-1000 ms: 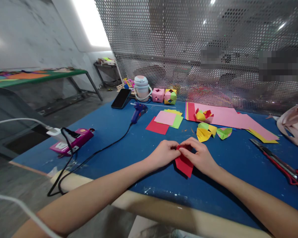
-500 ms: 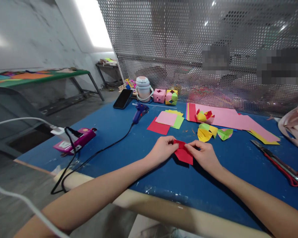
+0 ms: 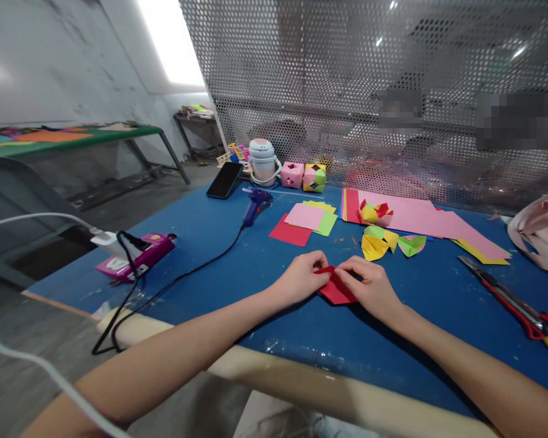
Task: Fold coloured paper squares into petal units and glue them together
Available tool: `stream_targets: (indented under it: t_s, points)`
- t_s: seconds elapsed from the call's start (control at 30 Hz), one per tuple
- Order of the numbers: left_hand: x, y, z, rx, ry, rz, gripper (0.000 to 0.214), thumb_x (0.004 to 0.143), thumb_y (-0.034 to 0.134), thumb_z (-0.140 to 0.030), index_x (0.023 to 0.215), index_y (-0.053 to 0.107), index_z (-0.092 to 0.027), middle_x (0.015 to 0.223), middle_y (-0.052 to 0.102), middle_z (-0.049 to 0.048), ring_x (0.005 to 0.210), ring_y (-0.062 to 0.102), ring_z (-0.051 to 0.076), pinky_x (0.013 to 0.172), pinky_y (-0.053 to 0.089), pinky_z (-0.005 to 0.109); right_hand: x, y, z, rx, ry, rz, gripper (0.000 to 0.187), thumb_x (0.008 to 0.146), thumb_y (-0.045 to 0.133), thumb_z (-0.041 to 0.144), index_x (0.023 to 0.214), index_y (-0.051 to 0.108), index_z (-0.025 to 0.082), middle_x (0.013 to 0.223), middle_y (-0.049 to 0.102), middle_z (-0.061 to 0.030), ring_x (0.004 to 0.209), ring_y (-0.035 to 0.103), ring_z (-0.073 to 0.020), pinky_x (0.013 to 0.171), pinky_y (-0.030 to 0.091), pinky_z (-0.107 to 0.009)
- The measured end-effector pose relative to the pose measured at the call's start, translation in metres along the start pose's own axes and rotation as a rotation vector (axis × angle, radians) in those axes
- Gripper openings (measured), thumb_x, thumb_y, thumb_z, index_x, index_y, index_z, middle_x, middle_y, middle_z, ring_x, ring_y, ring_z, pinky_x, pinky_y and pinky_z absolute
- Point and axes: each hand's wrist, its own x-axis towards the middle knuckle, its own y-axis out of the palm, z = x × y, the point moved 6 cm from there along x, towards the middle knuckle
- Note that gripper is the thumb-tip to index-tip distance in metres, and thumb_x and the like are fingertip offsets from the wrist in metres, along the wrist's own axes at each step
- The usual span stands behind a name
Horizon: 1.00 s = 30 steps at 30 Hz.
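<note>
A folded piece of red paper lies on the blue table near its front edge. My left hand pinches its left corner with closed fingers. My right hand presses and pinches the paper's right side, fingers curled over it. Both hands meet at the paper's top fold. Part of the paper is hidden under my right hand.
Behind the hands lie loose coloured sheets, folded paper pieces and a stack of pink paper. A glue gun, a phone, paper cubes and a small jug stand further back. Scissors lie right, a power strip left.
The red paper went from hanging tilted below my hands to lying flatter on the table. My hands have drawn closer together over its top fold.
</note>
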Motion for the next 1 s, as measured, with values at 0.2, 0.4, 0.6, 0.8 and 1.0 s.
stream_targets:
  t_s: [0.2, 0.4, 0.6, 0.8, 1.0]
  points:
    - [-0.004, 0.000, -0.010, 0.064, 0.076, -0.023, 0.005, 0.069, 0.048, -0.016, 0.066, 0.051, -0.016, 0.061, 0.051, -0.0040, 0.060, 0.046, 0.010, 0.055, 0.034, 0.020, -0.001, 0.002, 0.005, -0.077, -0.055, -0.018, 0.014, 0.085, 0.050, 0.023, 0.083, 0.063, 0.020, 0.079, 0.063, -0.0045, 0.075, 0.057, -0.0169, 0.068, 0.045, -0.029]
    - [-0.005, -0.002, -0.012, 0.072, 0.108, -0.045, 0.009, 0.069, 0.046, -0.012, 0.068, 0.054, -0.016, 0.064, 0.056, -0.0033, 0.062, 0.050, 0.010, 0.060, 0.037, 0.021, -0.002, 0.003, 0.010, -0.183, -0.148, -0.025, 0.014, 0.086, 0.049, 0.024, 0.092, 0.061, 0.020, 0.090, 0.064, -0.0067, 0.084, 0.057, -0.0190, 0.076, 0.044, -0.032]
    - [0.002, -0.009, 0.002, -0.120, -0.067, -0.146, 0.006, 0.064, 0.047, -0.012, 0.065, 0.047, -0.017, 0.056, 0.049, -0.0055, 0.053, 0.048, 0.010, 0.049, 0.035, 0.019, -0.002, -0.003, 0.000, -0.129, 0.011, -0.094, 0.011, 0.084, 0.050, 0.026, 0.089, 0.057, 0.019, 0.085, 0.062, -0.0047, 0.077, 0.057, -0.0169, 0.069, 0.045, -0.028]
    - [0.001, 0.002, 0.006, -0.154, -0.134, -0.041, 0.005, 0.063, 0.048, -0.014, 0.065, 0.044, -0.018, 0.051, 0.045, -0.0071, 0.047, 0.043, 0.009, 0.044, 0.031, 0.019, -0.001, -0.004, 0.000, -0.082, -0.030, -0.119, 0.013, 0.087, 0.045, 0.024, 0.084, 0.057, 0.020, 0.081, 0.062, -0.0043, 0.077, 0.057, -0.0168, 0.070, 0.045, -0.028]
    - [-0.003, 0.005, -0.004, 0.004, -0.023, 0.008, 0.006, 0.065, 0.051, -0.020, 0.063, 0.046, -0.016, 0.054, 0.042, -0.0068, 0.052, 0.037, 0.008, 0.047, 0.026, 0.020, 0.000, -0.001, -0.002, -0.056, -0.039, -0.077, 0.014, 0.086, 0.046, 0.022, 0.084, 0.059, 0.021, 0.081, 0.062, -0.0041, 0.078, 0.057, -0.0170, 0.072, 0.045, -0.030]
